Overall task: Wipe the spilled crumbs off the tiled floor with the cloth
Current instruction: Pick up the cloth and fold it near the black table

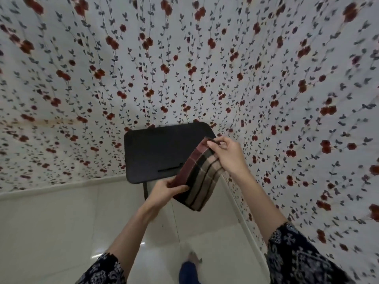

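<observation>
A folded checked cloth (202,177), maroon, black and beige, hangs in the air in front of me, held by both hands. My left hand (166,189) grips its lower left edge. My right hand (227,154) pinches its top corner between thumb and fingers. The cloth is above the front right part of a small black table (155,152). Below lies the pale glossy tiled floor (71,222). I see no crumbs on the floor from here; only a few tiny dark specks show.
White fabric with red flowers (184,58) covers the walls behind and to the right, down to the floor edge. The black table stands on a thin leg (145,191) in the corner. My foot (193,259) is on the tiles at the bottom centre.
</observation>
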